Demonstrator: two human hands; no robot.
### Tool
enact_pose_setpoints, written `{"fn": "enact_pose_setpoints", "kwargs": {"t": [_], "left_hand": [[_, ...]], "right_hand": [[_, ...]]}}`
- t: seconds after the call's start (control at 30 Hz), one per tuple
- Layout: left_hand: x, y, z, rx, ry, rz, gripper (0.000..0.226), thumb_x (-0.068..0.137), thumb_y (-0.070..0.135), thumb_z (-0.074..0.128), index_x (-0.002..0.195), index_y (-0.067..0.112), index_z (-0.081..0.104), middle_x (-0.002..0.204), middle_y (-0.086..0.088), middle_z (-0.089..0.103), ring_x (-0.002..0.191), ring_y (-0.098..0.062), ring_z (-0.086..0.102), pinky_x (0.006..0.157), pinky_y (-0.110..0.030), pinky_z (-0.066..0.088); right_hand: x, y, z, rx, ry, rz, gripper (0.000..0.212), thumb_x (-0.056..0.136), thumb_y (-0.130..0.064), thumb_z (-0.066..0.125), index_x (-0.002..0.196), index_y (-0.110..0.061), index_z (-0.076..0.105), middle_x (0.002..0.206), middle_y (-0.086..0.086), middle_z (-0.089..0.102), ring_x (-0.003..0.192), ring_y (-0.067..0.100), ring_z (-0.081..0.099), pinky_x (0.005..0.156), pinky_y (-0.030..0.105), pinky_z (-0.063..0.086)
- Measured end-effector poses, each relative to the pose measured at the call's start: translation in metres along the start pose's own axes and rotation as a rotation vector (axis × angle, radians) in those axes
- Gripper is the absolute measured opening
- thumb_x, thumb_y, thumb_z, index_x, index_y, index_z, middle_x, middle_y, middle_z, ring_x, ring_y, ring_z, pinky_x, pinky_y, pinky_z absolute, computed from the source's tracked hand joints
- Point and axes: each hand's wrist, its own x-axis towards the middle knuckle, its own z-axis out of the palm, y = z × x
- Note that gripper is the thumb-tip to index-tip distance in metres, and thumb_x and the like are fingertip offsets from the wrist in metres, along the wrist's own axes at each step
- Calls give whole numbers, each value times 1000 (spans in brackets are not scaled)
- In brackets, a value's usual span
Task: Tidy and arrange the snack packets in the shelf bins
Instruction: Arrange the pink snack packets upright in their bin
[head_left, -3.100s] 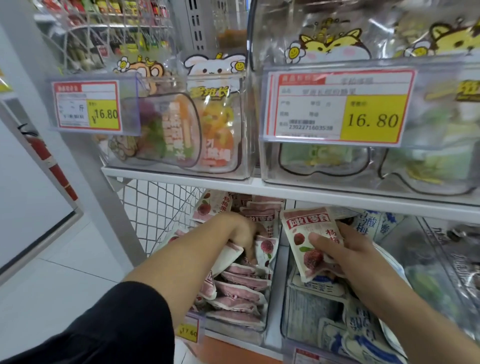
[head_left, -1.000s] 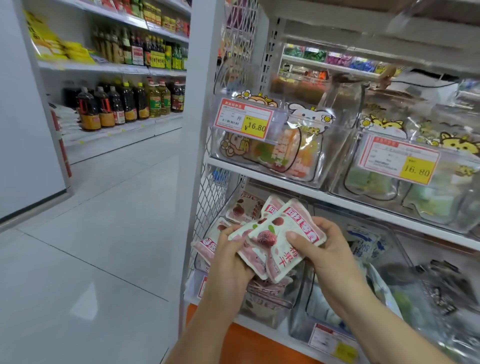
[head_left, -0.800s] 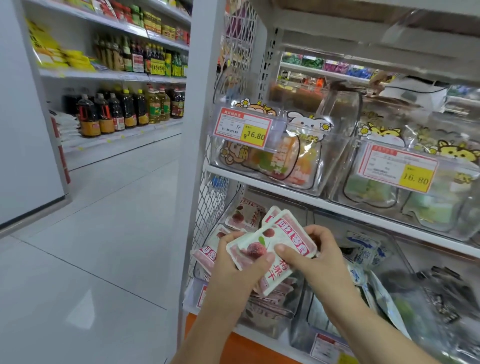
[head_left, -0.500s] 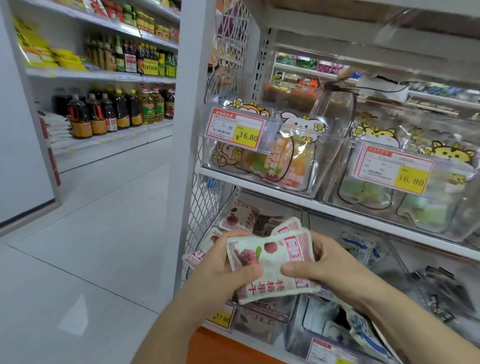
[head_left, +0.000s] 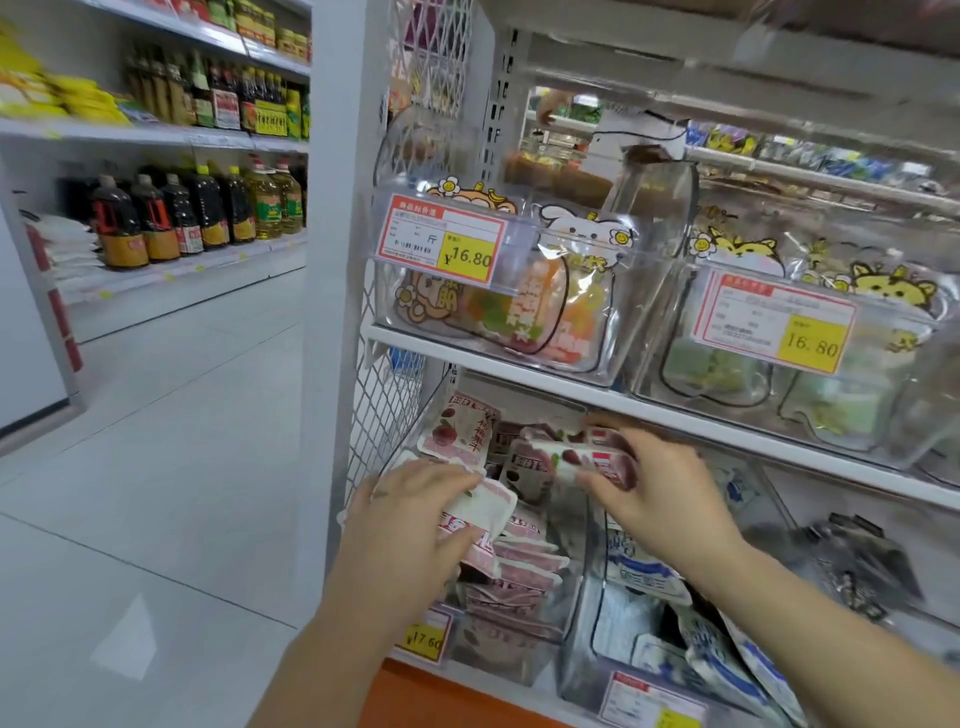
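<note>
A clear lower shelf bin (head_left: 524, 660) holds several pink-and-white snack packets (head_left: 519, 566) with red fruit pictures. My left hand (head_left: 410, 525) holds one packet (head_left: 480, 512) at the bin's left front, fingers curled over it. My right hand (head_left: 657, 493) grips a small bunch of the same packets (head_left: 582, 457) over the back of the bin, just under the shelf edge. One packet (head_left: 462, 431) stands upright at the rear left.
A neighbouring bin (head_left: 649, 691) to the right holds blue-and-white packets (head_left: 722, 665). Above, clear bins with 16.80 price tags (head_left: 441, 244) sit on a white shelf (head_left: 649, 410). A wire mesh side panel (head_left: 382, 395) bounds the left. Tiled aisle floor (head_left: 156, 467) lies left.
Both hands held one bunch of packets together in front of the shelf. Now they have split: the right carried its packets up and back over the bin, the left lowered one to the front.
</note>
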Motion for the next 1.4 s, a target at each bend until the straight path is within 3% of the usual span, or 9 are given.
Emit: {"fn": "enact_pose_setpoints", "kwargs": {"t": [0.1, 0.3, 0.5, 0.63, 0.8, 0.93, 1.1, 1.27, 1.4], "left_hand": [[3, 1, 11, 153, -161, -8, 51, 88, 59, 46, 137, 50, 34, 149, 30, 22, 144, -5, 6, 114, -50, -8], [7, -6, 11, 218, -166, -49, 58, 81, 69, 35, 134, 48, 42, 147, 28, 31, 144, -10, 14, 112, -55, -10], [7, -11, 8, 284, -196, -46, 60, 84, 73, 24, 139, 49, 32, 148, 31, 24, 144, -4, 6, 112, -50, -14], [8, -19, 10, 276, -171, -23, 87, 62, 77, -2, 138, 51, 32, 145, 34, 27, 143, -2, 8, 111, -45, -15], [7, -21, 13, 247, -143, -14, 85, 63, 76, 1, 135, 50, 38, 142, 33, 34, 142, -3, 14, 111, -45, -15], [7, -21, 13, 208, -136, -26, 83, 64, 78, 6, 130, 48, 47, 138, 31, 40, 141, -5, 22, 115, -48, -7], [8, -20, 13, 198, -114, -7, 83, 63, 77, 7, 129, 48, 48, 137, 32, 41, 140, -3, 22, 115, -48, -4], [7, -23, 19, 219, -47, 21, 50, 75, 68, 37, 103, 41, 69, 109, 23, 66, 112, -15, 61, 98, -61, 35], [7, -21, 21, 199, -53, -6, 55, 75, 70, 34, 107, 41, 67, 113, 24, 64, 118, -14, 56, 104, -59, 26]], "right_hand": [[33, 5, 19, -237, -159, -61, 40, 88, -36, 58, 125, -28, 47, 101, -3, 62, 90, 19, 59, 67, 24, 38], [86, 5, 66, -428, -450, -115, 20, 83, -14, 55, 93, -25, 41, 82, -3, 52, 77, 19, 54, 51, 24, 34], [107, 19, 113, -543, -532, -167, 19, 82, -17, 63, 100, -20, 56, 100, 1, 61, 90, 23, 60, 69, 29, 44], [117, 26, 121, -498, -557, -127, 39, 72, -27, 80, 104, -16, 60, 102, 2, 62, 93, 23, 61, 78, 30, 48], [129, 27, 124, -471, -751, -98, 67, 63, -34, 85, 120, -10, 58, 117, 7, 63, 105, 26, 59, 90, 35, 50], [136, 31, 116, -328, -957, -72, 98, 64, -40, 83, 143, -9, 36, 145, 11, 42, 130, 31, 43, 107, 38, 38], [135, 32, 108, -477, -768, -175, 67, 69, -45, 79, 120, -9, 56, 115, 5, 63, 101, 22, 58, 77, 27, 44], [123, 46, 91, -280, -540, -166, 27, 86, -26, 67, 105, -11, 55, 101, 2, 56, 88, 17, 50, 62, 24, 30], [124, 44, 97, -305, -526, -106, 8, 90, -20, 58, 93, -13, 58, 82, -2, 49, 86, 21, 56, 62, 24, 32]]}}
